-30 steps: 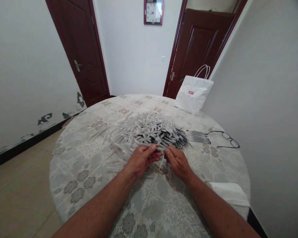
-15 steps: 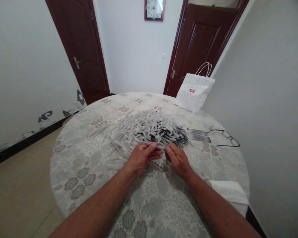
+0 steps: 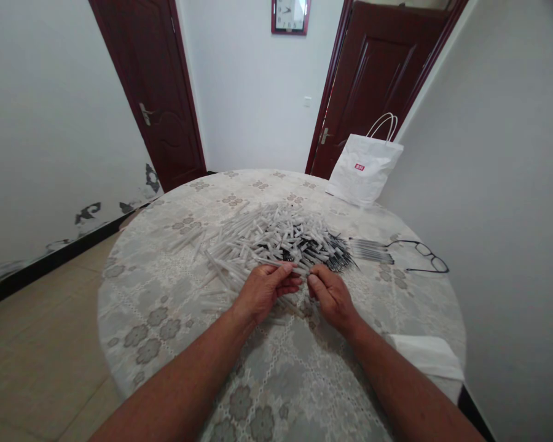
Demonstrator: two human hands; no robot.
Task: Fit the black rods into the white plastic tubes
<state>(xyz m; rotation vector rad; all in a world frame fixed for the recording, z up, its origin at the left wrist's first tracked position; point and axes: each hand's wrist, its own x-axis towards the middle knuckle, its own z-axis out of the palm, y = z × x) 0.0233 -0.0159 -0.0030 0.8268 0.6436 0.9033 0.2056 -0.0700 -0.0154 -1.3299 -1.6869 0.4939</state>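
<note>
My left hand and right hand sit close together at the near edge of the pile of pen parts, mid-table. Left fingers are curled around a thin pale tube that pokes out toward the right hand; thumb on top, grip closed on it. Right fingers are bent down and pinched together at the tips, just beside the left fingertips; I cannot tell if they hold anything, too small and hidden by the knuckles. Both hands are touching or almost touching loose pieces at the pile's rim.

The pile: whitish translucent barrels scattered left and centre, dark refills bunched on the right side. A few strays lie apart toward the left. All on a round table with a grey floral lace cloth.

Right of the pile, a row of pens lies side by side, touching the glasses. A white paper bag stands at the far right edge. A folded white cloth sits at the near right edge by my right forearm. Two dark doors and a wall clock are behind.
</note>
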